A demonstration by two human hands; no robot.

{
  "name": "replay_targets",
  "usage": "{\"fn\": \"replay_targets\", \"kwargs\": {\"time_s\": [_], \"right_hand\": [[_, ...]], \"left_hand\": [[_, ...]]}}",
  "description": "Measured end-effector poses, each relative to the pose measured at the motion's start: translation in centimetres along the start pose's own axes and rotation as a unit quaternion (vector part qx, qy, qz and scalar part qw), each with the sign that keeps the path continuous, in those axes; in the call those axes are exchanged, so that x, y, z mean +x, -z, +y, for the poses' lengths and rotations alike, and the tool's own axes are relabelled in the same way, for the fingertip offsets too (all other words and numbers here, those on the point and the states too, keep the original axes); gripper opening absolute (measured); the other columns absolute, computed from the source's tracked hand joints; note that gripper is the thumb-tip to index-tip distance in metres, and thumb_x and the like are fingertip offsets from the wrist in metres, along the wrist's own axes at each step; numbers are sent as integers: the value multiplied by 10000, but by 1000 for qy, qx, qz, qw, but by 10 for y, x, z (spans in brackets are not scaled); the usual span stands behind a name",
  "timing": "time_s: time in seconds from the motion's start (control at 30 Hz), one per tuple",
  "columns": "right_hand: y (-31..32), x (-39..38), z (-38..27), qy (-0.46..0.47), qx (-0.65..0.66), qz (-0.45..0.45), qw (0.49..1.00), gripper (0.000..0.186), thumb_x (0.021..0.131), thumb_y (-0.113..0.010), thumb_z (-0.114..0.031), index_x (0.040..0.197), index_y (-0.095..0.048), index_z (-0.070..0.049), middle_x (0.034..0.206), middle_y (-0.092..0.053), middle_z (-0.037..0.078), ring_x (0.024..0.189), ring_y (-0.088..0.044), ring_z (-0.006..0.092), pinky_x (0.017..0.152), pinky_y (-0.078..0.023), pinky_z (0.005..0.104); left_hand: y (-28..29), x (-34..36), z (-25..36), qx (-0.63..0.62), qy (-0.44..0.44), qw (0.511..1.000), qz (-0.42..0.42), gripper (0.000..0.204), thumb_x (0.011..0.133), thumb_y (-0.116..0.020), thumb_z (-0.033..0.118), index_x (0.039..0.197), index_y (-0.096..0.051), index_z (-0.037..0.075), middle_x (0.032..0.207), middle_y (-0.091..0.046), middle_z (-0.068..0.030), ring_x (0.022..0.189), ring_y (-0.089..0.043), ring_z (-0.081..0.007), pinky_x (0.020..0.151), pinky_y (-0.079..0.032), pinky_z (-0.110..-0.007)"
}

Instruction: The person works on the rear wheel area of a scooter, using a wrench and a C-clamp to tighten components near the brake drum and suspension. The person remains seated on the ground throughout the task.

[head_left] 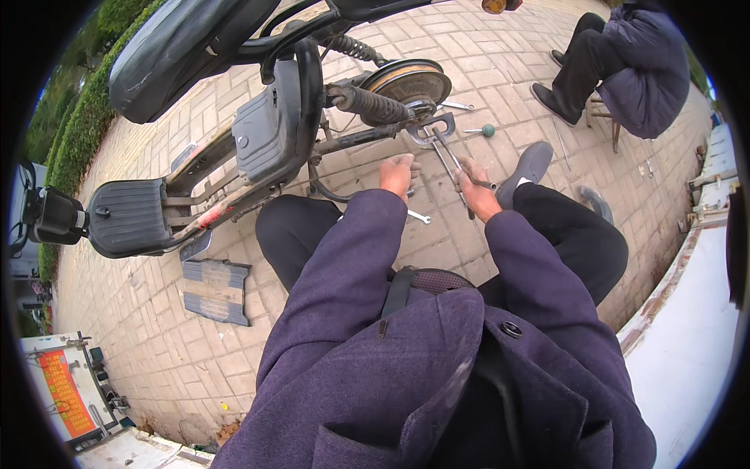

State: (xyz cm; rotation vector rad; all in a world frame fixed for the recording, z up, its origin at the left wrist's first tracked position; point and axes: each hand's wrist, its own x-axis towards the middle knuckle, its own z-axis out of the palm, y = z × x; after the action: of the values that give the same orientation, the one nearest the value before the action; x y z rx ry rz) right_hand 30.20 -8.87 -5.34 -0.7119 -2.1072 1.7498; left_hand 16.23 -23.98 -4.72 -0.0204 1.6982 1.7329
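Note:
An electric scooter [266, 133] lies partly stripped in front of me, its rear wheel rim [406, 82] bare of a tyre. My right hand [478, 191] is wrapped round long metal bars [445, 152] that reach to the wheel hub. A grey C-shaped metal piece [445, 123] sits at their far end, beside the hub [422, 108]. Left of it, my left hand [400, 173] has curled fingers near the scooter's frame; what lies in them, if anything, is hidden. Just below that hand an open-ended wrench [419, 216] rests on the paving.
A green-handled screwdriver [486, 130] and another wrench [458, 105] lie beyond the hub. Someone in dark clothes [641, 78] sits on a stool at the far right. A black ribbed panel [216, 291] lies at left on the brick paving [164, 313]. White panels [687, 313] stand at right.

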Motion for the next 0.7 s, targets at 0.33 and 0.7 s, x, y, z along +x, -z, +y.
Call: {"fn": "replay_targets", "kwargs": {"time_s": [0.33,0.7], "right_hand": [[-43,27,35,125,-136,73,980,344,1018,-534,-127,1330,-565,14,1061,-709,190,881,-671,256,798,-519,381],[-53,40,49,118,-76,93,986,316,1018,-573,-155,1308,-584,-29,1138,-679,213,1021,-657,395,854,-516,444]], "left_hand": [[-15,6,-16,21,29,999,-32,433,1064,-546,282,1382,-572,-11,1208,-684,-142,1039,-631,-241,825,-563,-394],[-20,26,-20,-19,36,999,13,405,1069,-527,280,1356,-595,3,1192,-692,-108,970,-622,-184,786,-523,-335]]}}
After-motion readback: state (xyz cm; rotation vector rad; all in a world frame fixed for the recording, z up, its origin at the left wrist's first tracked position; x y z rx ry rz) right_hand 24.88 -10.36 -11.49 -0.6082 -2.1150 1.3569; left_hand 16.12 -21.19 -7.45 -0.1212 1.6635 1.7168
